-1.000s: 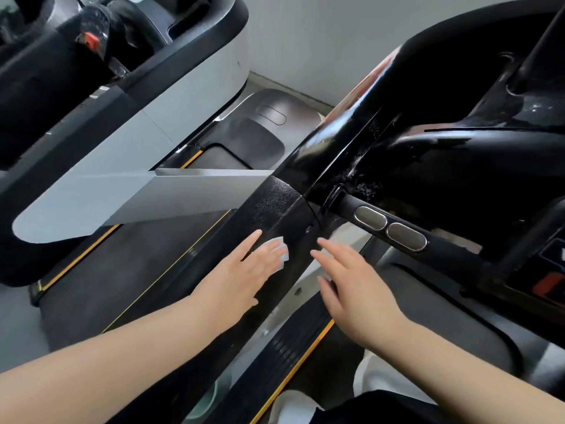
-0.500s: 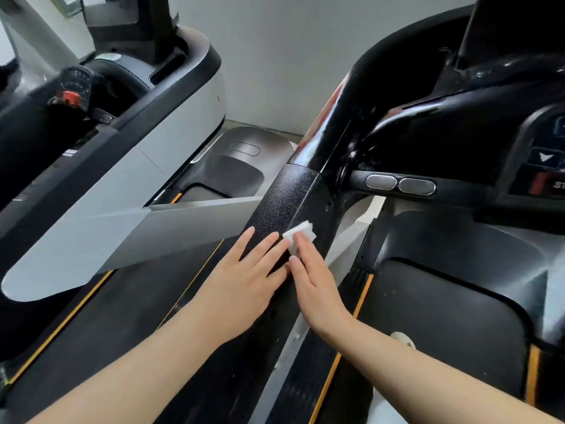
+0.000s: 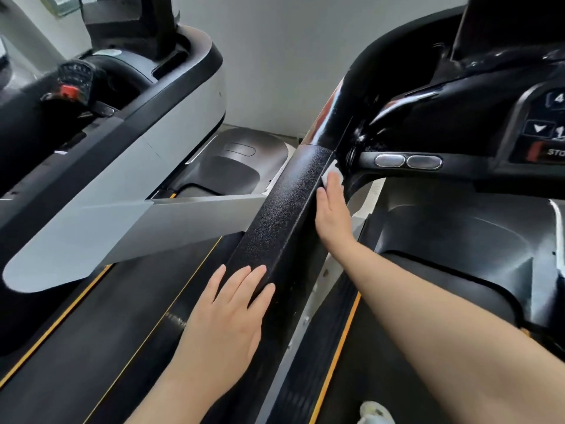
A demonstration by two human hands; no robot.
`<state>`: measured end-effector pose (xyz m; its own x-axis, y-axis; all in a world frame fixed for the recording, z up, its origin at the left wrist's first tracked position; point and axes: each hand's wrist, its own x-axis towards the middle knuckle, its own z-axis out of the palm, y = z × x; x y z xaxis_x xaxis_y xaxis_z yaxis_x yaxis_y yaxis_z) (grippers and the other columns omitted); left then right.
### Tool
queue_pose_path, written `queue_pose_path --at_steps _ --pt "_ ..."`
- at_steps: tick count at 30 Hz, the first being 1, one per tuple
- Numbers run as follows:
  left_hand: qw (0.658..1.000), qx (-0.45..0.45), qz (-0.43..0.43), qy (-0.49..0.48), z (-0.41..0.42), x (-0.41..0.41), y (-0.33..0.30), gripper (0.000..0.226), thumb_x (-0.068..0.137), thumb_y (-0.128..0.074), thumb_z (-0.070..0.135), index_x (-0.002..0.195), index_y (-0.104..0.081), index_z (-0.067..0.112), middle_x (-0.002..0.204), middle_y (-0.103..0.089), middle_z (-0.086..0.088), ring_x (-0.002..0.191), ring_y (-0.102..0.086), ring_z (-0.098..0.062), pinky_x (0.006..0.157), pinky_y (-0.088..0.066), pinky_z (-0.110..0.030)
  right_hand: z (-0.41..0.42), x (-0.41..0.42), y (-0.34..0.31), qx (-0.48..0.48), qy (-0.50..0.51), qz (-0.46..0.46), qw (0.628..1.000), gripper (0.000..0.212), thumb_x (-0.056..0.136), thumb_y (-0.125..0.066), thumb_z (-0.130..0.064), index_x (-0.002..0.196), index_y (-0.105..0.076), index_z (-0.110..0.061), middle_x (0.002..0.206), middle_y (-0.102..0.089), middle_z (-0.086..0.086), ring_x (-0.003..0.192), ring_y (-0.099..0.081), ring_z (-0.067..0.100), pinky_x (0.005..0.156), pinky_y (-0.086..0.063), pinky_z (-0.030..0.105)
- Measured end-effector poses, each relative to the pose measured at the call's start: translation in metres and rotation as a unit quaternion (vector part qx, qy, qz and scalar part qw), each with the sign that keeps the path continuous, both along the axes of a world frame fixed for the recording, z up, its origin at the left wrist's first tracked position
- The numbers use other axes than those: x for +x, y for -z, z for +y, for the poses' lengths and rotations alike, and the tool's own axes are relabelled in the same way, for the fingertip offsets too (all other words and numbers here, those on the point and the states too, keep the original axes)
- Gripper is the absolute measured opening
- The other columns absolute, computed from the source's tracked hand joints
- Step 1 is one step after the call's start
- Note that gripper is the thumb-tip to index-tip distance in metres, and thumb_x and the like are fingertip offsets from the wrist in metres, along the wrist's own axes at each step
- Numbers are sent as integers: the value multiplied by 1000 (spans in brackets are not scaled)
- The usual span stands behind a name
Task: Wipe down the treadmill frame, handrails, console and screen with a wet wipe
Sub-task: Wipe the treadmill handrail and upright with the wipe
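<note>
A black textured upright of the treadmill frame (image 3: 287,209) runs diagonally through the middle of the view. My right hand (image 3: 331,212) lies flat against its right face near the top, pressing a small white wet wipe (image 3: 328,175) under the fingertips. My left hand (image 3: 227,313) rests lower down on the upright's left side, fingers spread, holding nothing. The glossy black handrail (image 3: 342,117) and the console (image 3: 544,130) with its buttons rise at the upper right. Two oval metal pulse sensors (image 3: 408,161) sit on a bar just right of the wipe.
A second treadmill with a grey and black side rail (image 3: 128,209) stands close on the left. The black belt deck with a yellow edge stripe (image 3: 336,356) lies below on the right. A white shoe (image 3: 374,413) shows at the bottom edge. A pale wall is behind.
The wipe passed from under my left fingers to my right hand, which has slid it up the upright's right face. My left hand has dropped lower on the upright.
</note>
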<state>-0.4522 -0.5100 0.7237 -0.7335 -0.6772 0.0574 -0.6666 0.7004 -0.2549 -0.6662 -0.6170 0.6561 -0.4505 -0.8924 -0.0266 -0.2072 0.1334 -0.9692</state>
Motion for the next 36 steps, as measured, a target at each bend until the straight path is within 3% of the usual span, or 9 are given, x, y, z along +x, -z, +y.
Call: queue_pose_path --at_steps 4,10,13,17,23,29,32,34,36 --pt "998 -5 40 -57 9 -5 1 44 71 -72 15 115 -67 11 125 -59 -13 112 -58 -29 102 -30 -47 28 22 -1 -39 -29 -2 999 51 103 -30 -19 151 -12 -13 159 -10 -1 146 -7 10 117 -4 22" --pt "991 19 60 -118 26 -14 5 53 64 -79 13 115 -66 10 125 -60 -13 111 -58 -29 104 -30 -44 124 74 18 -66 -228 49 970 61 101 -29 -31 139 18 -30 147 27 -19 139 22 -3 112 9 14" --pt "988 23 58 -143 36 -13 8 54 63 -78 11 116 -65 9 125 -59 -13 112 -58 -29 104 -30 -44 84 53 11 -86 -174 53 980 62 96 -26 -32 142 14 -19 149 18 -15 140 17 -2 110 9 9" --pt "983 29 56 -174 51 -13 11 55 62 -79 10 116 -66 9 124 -59 -14 111 -59 -30 106 -34 -45 38 30 4 -100 -110 74 986 61 96 -30 -21 149 -7 0 157 -5 9 138 4 -11 105 4 2" --pt "982 26 55 -181 61 -14 13 57 62 -79 9 117 -64 9 127 -57 -14 115 -54 -29 105 -30 -45 93 65 22 -63 -159 53 984 64 101 -29 -27 147 14 -14 150 23 -10 140 20 0 109 12 8" --pt "988 30 34 -145 51 -22 8 59 59 -81 13 116 -66 9 125 -59 -14 113 -58 -30 103 -39 -48 45 35 27 -33 -64 9 997 56 103 -29 -16 151 0 -8 157 4 -3 142 5 4 105 6 2" --pt "991 29 31 -127 48 -25 8 59 62 -79 15 119 -64 11 128 -56 -13 117 -55 -29 106 -37 -48 61 45 35 0 -44 -58 997 53 103 -27 -20 151 -6 -15 158 -8 -3 143 -12 8 107 -10 7" --pt "992 29 30 -116 47 -24 10 60 63 -78 15 121 -62 10 130 -55 -13 119 -50 -28 105 -32 -47 93 71 32 -16 -85 -98 991 57 103 -28 -23 151 1 -18 157 -6 -8 142 -11 3 111 -10 12" --pt "993 30 29 -111 46 -23 11 62 61 -79 14 121 -63 10 130 -56 -13 119 -47 -27 103 -30 -46 110 86 30 -44 -103 -94 989 60 102 -29 -25 151 3 -15 159 -4 -2 143 -11 7 117 -13 22"
